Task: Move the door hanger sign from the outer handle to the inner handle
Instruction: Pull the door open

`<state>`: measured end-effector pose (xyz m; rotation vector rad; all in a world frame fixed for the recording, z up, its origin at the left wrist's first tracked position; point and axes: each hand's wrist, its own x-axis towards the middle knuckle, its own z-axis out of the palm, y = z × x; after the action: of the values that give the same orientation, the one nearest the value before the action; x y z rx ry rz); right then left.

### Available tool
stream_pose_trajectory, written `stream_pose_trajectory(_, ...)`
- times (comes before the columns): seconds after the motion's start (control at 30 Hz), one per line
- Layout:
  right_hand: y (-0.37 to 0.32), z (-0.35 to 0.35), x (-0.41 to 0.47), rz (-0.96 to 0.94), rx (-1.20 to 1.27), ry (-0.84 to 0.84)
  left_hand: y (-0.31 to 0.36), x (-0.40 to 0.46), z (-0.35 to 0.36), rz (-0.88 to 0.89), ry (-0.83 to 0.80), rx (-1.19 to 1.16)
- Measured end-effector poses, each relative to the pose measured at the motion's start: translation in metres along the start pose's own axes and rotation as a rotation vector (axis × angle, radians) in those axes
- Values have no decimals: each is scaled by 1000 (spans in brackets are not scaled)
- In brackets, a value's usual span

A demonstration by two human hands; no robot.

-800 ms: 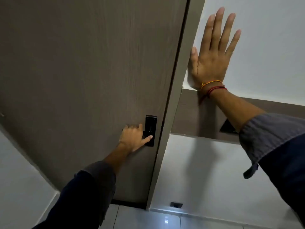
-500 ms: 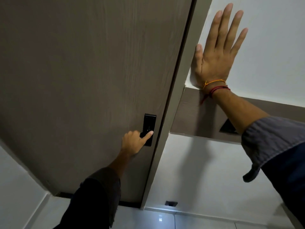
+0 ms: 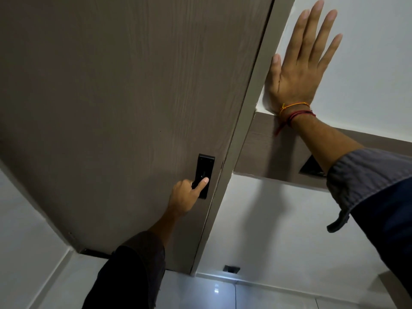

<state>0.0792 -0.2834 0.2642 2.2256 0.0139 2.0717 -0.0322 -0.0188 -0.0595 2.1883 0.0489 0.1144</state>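
A grey-brown wooden door [image 3: 124, 103] stands shut in its frame. Low on its right side sits a black lock plate [image 3: 204, 168]. My left hand [image 3: 186, 197] is wrapped around the black door handle at that plate, with the thumb lying across the plate's lower part; the handle itself is mostly hidden by the fingers. My right hand [image 3: 301, 70] lies flat and spread against the white wall right of the door frame, coloured threads at its wrist. No door hanger sign is visible.
The pale door frame [image 3: 249, 112] runs diagonally between door and wall. A brown wall band [image 3: 274, 152] crosses under my right wrist, with a dark switch plate [image 3: 311, 167] on it. Glossy white floor tiles [image 3: 214, 293] lie below; a small dark socket [image 3: 231, 268] sits near the floor.
My left hand has slid slightly down and its thumb now lies higher across the lock plate. The view has shifted a little, and the right hand stays flat on the wall.
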Motion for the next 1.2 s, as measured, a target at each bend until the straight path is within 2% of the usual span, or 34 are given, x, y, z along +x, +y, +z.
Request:
stream_pose_trajectory(0.03, -34, -14, 4, -12, 58, -29, 0, -5, -5, 10, -15, 42)
stream_pose_trajectory(0.1, -51, -19, 5, -11, 53, -102, 3, -8, -22, 74, -45, 250)
stream_pose_trajectory(0.2, -31, -17, 7, 50, 92, -92, 15, -12, -49, 220, -48, 720)
stream_pose_trajectory(0.27, -43, -29, 4, 29, 98, -147, 23, -15, -62, 284, -53, 886)
stream_pose_trajectory(0.53, -32, -69, -1, -50, 140, -388, 37, -49, -76, 343, -81, 1140)
stream_pose_trajectory(0.63, -32, -86, -12, -73, 179, -535, 39, -66, -83, 404, -102, 1235)
stream_pose_trajectory(0.8, -40, -106, -46, -161, 279, -582, 42, -103, -103, 492, -145, 1392)
stream_pose_trajectory(0.93, -56, -121, -62, -231, 328, -588, 45, -138, -118, 514, -38, 1414)
stream_pose_trajectory(1.03, -63, -131, -69, -276, 381, -598, 60, -160, -130, 527, 173, 1344)
stream_pose_trajectory(1.2, -80, -154, -66, -351, 496, -587, 123, -186, -172, 450, 499, 1160)
